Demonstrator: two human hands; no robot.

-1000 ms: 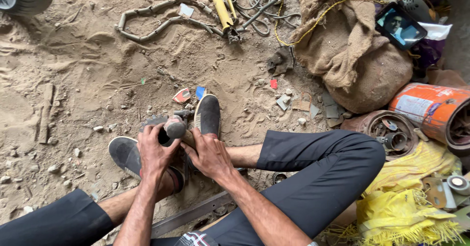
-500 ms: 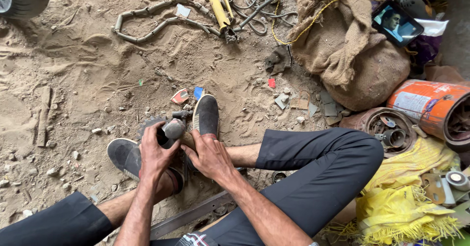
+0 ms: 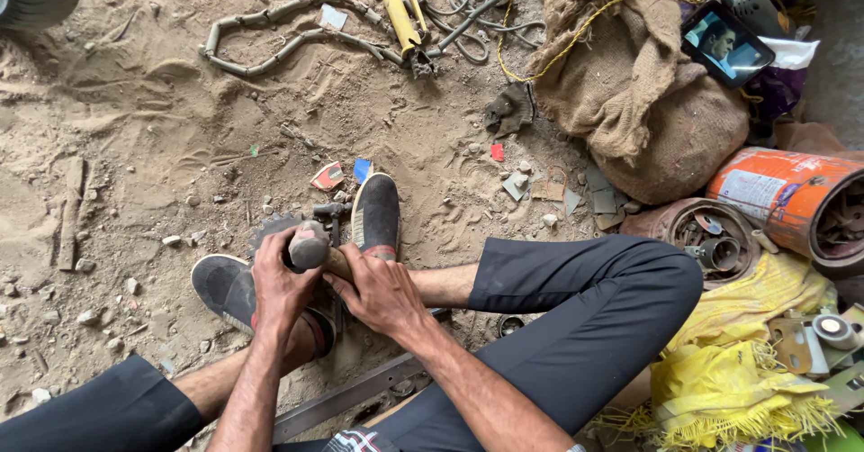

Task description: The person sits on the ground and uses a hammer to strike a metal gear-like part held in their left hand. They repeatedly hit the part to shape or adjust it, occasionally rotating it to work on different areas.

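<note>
A person sits on sandy ground (image 3: 162,119), legs in dark trousers (image 3: 576,317) spread to either side, both feet in black slip-on shoes (image 3: 376,213) set close together in front. To the right lie a burlap sack (image 3: 648,101), an orange can (image 3: 783,195) on its side and a yellow cloth (image 3: 729,380); a bent hose (image 3: 270,42) and a yellow-handled tool (image 3: 400,15) lie at the top.

Between the shoes stands a toothed metal part (image 3: 265,231), partly hidden. The left hand (image 3: 283,285) is closed around the handle of a hammer (image 3: 309,247), whose grey head points upward beside a small dark bolt (image 3: 328,211). The right hand (image 3: 382,290) is wrapped over the same handle just behind, fingers curled tight.

Compared with a second ago, the hammer head sits slightly lower and nearer the shoes, and both hands have shifted a little toward the body; the grip looks unchanged, so the work between the feet is continuing.
</note>
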